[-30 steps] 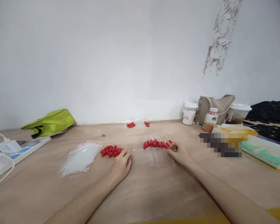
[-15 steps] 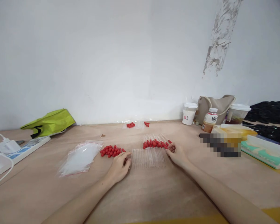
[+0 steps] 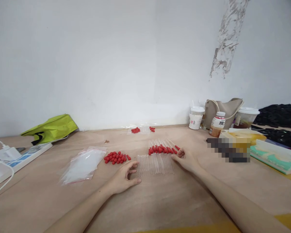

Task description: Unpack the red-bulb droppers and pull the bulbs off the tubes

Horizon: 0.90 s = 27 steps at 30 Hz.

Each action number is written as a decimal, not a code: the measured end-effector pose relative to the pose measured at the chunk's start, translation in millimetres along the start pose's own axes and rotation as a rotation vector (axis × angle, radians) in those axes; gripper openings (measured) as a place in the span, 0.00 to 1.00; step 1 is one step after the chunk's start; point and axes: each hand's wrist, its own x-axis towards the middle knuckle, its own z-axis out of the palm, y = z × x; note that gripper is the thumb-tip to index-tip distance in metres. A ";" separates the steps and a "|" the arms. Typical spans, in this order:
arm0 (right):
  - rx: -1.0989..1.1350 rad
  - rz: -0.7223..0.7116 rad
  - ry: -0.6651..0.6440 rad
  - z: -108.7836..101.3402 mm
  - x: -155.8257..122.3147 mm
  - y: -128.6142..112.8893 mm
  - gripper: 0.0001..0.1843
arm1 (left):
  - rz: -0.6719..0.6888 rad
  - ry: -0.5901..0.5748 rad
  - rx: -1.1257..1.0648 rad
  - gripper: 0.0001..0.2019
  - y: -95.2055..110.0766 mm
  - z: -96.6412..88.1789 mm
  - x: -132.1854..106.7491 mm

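A row of clear plastic tubes [image 3: 155, 163] lies side by side on the wooden table [image 3: 160, 200]. Behind it lies a second row of tubes with red caps [image 3: 161, 149]. My left hand [image 3: 124, 176] rests on the table at the left end of the clear row, fingers spread in an open curve, holding nothing. My right hand [image 3: 185, 159] sits at the right end of the rows, fingers curled near the red-capped tubes. A loose pile of red caps [image 3: 116, 157] lies to the left of the tubes.
Clear zip bags [image 3: 83, 164] lie left of the caps. A green bag [image 3: 49, 128] and a power strip [image 3: 16, 158] sit far left. More red caps [image 3: 136, 130] lie by the wall. Cups [image 3: 196, 117], a bottle [image 3: 217, 124], a beige bag [image 3: 224, 111] and trays [image 3: 276, 155] stand at right.
My left hand has drawn back from the tubes' left end toward me and opened its fingers. My right hand has barely shifted.
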 end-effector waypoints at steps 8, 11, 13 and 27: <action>-0.118 0.269 -0.077 -14.7 57.7 3.3 0.11 | -0.015 0.063 -0.010 0.21 -4.9 3.7 6.8; -0.112 0.316 -0.139 -13.3 66.6 -2.8 0.14 | 0.006 0.077 0.027 0.22 -2.7 5.7 5.1; -0.074 0.336 -0.160 -13.4 69.1 -10.1 0.14 | 0.036 0.101 0.071 0.22 0.3 7.1 3.1; 1.079 0.166 -0.573 30.4 -63.1 -103.0 0.20 | 0.215 0.309 0.313 0.16 50.4 24.4 6.0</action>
